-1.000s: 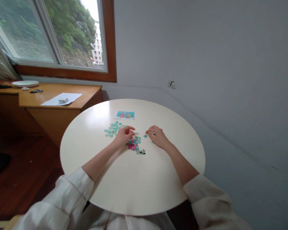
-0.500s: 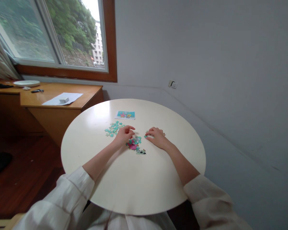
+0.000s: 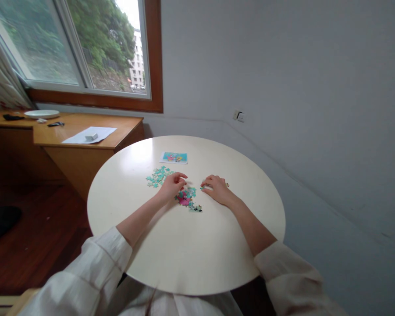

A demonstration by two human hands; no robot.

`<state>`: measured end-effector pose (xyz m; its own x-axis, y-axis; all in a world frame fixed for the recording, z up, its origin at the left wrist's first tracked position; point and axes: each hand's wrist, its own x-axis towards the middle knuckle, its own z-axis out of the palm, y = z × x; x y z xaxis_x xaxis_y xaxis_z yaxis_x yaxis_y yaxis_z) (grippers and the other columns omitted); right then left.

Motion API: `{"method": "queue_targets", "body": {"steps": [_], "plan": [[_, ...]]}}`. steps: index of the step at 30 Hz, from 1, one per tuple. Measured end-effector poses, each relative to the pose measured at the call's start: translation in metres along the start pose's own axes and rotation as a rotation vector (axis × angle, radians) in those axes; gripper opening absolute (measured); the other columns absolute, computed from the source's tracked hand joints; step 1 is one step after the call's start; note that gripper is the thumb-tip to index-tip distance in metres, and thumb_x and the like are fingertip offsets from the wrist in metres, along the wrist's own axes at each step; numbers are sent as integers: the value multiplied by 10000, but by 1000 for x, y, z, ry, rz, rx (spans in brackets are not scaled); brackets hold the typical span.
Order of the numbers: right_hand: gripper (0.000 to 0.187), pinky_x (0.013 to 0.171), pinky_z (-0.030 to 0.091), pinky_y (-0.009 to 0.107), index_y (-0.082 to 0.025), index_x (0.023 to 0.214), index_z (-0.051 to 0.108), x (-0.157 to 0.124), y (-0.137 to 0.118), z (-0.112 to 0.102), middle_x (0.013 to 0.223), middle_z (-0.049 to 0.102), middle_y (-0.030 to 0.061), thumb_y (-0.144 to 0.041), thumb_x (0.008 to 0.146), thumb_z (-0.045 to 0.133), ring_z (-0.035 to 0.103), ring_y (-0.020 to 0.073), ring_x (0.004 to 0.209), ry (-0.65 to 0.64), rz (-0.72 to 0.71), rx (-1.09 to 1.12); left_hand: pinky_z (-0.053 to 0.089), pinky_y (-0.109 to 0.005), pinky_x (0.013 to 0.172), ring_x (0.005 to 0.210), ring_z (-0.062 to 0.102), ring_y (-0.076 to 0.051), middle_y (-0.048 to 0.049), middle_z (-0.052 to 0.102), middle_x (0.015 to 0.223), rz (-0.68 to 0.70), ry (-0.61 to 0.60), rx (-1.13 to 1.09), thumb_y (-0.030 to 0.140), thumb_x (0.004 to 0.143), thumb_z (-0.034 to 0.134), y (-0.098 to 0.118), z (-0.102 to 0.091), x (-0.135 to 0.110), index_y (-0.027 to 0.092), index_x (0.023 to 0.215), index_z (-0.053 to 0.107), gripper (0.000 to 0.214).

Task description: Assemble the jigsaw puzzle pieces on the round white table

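Note:
My left hand (image 3: 171, 186) hovers just above the upper left of a partly joined jigsaw puzzle (image 3: 188, 198). Its index finger stretches forward, a little apart from the thumb, and I see nothing held between them. The joined part shows a pink figure, teal areas and a pale strip at the bottom. Over to the right, my right hand (image 3: 216, 188) rests low on the table with curled fingers. Between its thumb and fingertips shows a teal puzzle piece (image 3: 202, 188). Other small pieces (image 3: 228, 184) peek out behind this hand, mostly hidden by it.
Loose teal puzzle pieces (image 3: 158, 176) lie heaped left of my left hand. A picture card (image 3: 174, 158) lies farther back on the round white table (image 3: 236, 164). Behind at left stands a wooden desk (image 3: 125, 131) with paper (image 3: 77, 137), a small white box (image 3: 91, 137) and a white plate (image 3: 42, 114).
The whole view has shifted slightly, so everything appears a little farther right. Both hands keep nearly the same pose and place over the table.

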<state>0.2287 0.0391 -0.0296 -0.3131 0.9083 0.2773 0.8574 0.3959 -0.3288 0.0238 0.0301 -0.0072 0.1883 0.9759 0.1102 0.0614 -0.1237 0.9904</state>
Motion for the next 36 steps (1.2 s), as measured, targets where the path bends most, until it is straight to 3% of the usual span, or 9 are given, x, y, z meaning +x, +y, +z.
{"method": "queue_targets", "body": {"steps": [9, 14, 18, 24, 36], "plan": [[118, 832, 281, 361, -200, 822, 607, -1, -3, -2, 926, 578, 35, -240, 711, 609, 475, 187, 918, 20, -21, 47, 363, -180, 470, 466, 461, -62, 23, 553, 589, -17, -2, 1, 119, 611, 483, 0, -1, 0, 136, 804, 573, 214], [85, 733, 382, 289, -174, 770, 586, -1, -5, -4, 762, 606, 8, -231, 707, 578, 532, 132, 737, 27, -38, 315, 369, -182, 482, 478, 464, -63, 20, 549, 592, -8, -3, 3, 119, 606, 479, 0, -1, 0, 132, 802, 570, 217], [108, 604, 415, 247, -164, 748, 600, -2, -5, -4, 694, 617, 11, -251, 703, 556, 543, 123, 647, 37, 60, 458, 372, -187, 481, 479, 466, -67, 16, 555, 592, 2, -5, 6, 126, 602, 489, -1, -1, 1, 134, 802, 575, 218], [128, 600, 432, 243, -155, 750, 615, 2, 4, 4, 692, 635, 22, -254, 689, 563, 564, 123, 636, 69, 117, 589, 380, -190, 482, 476, 471, -69, 8, 567, 598, 2, 0, 19, 135, 618, 504, -4, -1, 2, 130, 802, 581, 200], [163, 598, 417, 240, -151, 783, 627, -1, -6, -4, 717, 643, 29, -260, 718, 524, 554, 123, 643, 52, 78, 484, 385, -197, 503, 488, 466, -69, 14, 554, 606, 10, 15, 23, 150, 627, 493, -2, -3, 3, 132, 812, 575, 204]]}}
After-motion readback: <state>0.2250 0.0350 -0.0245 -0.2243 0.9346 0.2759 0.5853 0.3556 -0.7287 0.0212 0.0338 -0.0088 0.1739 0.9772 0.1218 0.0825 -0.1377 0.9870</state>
